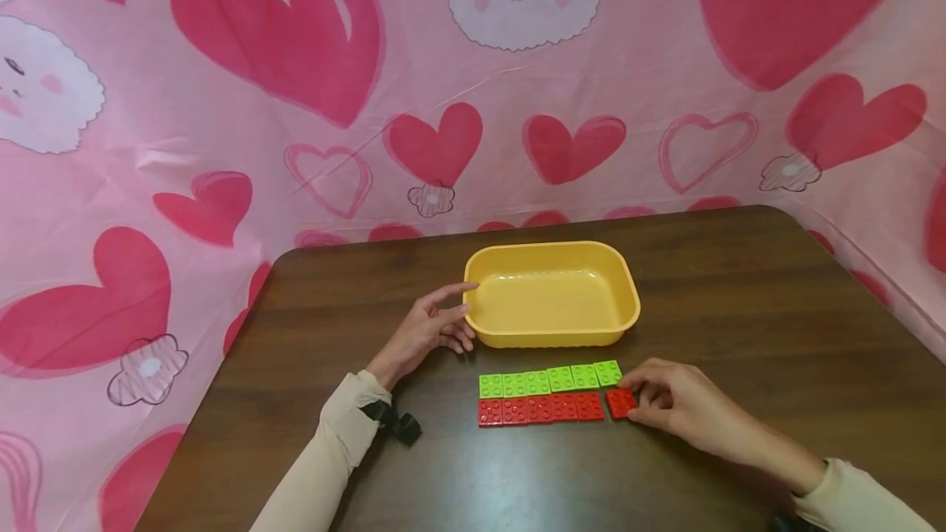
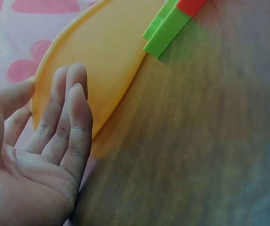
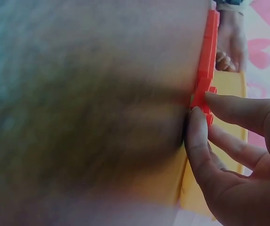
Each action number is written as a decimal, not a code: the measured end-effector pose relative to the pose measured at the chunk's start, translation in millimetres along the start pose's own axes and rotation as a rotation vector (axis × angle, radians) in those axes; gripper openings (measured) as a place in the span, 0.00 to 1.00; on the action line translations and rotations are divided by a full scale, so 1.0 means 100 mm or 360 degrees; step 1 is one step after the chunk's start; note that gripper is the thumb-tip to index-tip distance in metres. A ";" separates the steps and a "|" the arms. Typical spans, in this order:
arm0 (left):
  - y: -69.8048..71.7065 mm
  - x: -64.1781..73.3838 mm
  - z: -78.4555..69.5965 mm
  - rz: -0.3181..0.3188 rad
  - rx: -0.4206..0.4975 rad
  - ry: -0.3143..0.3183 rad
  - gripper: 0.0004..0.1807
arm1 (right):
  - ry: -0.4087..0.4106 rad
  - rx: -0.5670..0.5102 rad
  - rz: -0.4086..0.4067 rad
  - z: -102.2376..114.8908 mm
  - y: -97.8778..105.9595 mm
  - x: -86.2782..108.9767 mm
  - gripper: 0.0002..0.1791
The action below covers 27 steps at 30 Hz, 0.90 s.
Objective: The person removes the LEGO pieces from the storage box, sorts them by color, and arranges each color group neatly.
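Note:
My right hand (image 1: 683, 405) pinches a red building block (image 1: 619, 403) between thumb and fingers, at the right end of a row of red blocks (image 1: 541, 409). A narrow gap parts it from that row in the head view. Behind the red row, a row of lime-green blocks (image 1: 548, 380) lies alongside. My left hand (image 1: 424, 328) grips the left rim of a yellow tub (image 1: 547, 338) by thumb and index finger, its other fingers loosely bent. In the right wrist view the pinched red block (image 3: 200, 93) shows at the fingertips.
The tub stands behind the two rows on a dark wooden table (image 1: 355, 277). A pink cloth with hearts (image 1: 443, 64) hangs behind and at the sides. A black strap with a small device (image 1: 395, 424) is on the left wrist.

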<state>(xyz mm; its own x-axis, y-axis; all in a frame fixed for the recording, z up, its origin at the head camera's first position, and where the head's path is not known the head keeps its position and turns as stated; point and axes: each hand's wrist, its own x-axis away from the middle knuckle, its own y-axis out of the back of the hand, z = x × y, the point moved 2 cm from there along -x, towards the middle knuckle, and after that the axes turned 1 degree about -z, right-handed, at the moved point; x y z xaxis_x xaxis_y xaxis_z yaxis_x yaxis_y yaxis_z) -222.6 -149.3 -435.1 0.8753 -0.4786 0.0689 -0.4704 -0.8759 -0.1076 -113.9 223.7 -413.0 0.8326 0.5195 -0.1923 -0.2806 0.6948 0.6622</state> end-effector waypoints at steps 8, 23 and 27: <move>-0.01 -0.01 -0.01 -0.0014 0.0008 0.0016 0.26 | 0.0001 0.0140 -0.0071 0.06 -0.03 -0.05 0.15; -0.03 -0.02 0.00 -0.0010 0.0030 0.0004 0.24 | -0.0045 0.0424 -0.0557 0.10 0.34 -0.22 0.26; -0.03 -0.02 0.00 -0.0005 0.0022 0.0015 0.24 | -0.0097 0.0323 -0.0434 0.05 0.37 -0.30 0.29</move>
<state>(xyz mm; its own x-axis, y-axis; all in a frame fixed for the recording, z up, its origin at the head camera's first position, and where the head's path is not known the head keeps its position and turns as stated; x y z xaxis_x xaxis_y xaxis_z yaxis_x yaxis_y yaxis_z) -223.2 -145.6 -434.5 0.8756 -0.4766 0.0786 -0.4662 -0.8764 -0.1209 -146.7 231.8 -378.9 0.8926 0.2931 -0.3426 0.0521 0.6878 0.7241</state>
